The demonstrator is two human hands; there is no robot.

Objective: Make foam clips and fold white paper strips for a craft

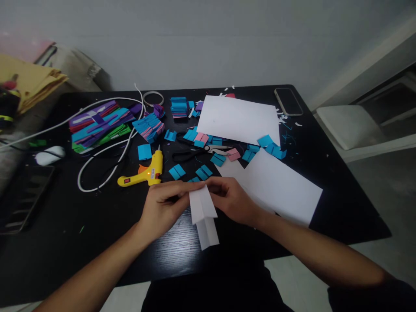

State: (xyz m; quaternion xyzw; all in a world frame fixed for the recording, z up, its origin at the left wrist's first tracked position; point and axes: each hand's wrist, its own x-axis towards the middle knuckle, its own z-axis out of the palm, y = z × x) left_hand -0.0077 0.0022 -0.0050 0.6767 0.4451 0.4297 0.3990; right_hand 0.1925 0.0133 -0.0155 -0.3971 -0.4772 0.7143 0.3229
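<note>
A narrow folded strip of white paper hangs between my hands near the table's front edge, creased lengthwise, with its lower part extending toward me. My left hand pinches its upper left edge between thumb and fingers. At the upper right edge, my right hand grips the same paper with its fingers curled. Just beyond my hands lie small folded blue paper pieces and a pair of scissors with black handles. To the left of them rests a yellow glue gun, nozzle pointing away from me.
White sheets lie on the right, another sheet behind. Stacked coloured strips and a looped white cable occupy the left. A phone lies at the back right corner. A white chair stands beyond the table's right edge.
</note>
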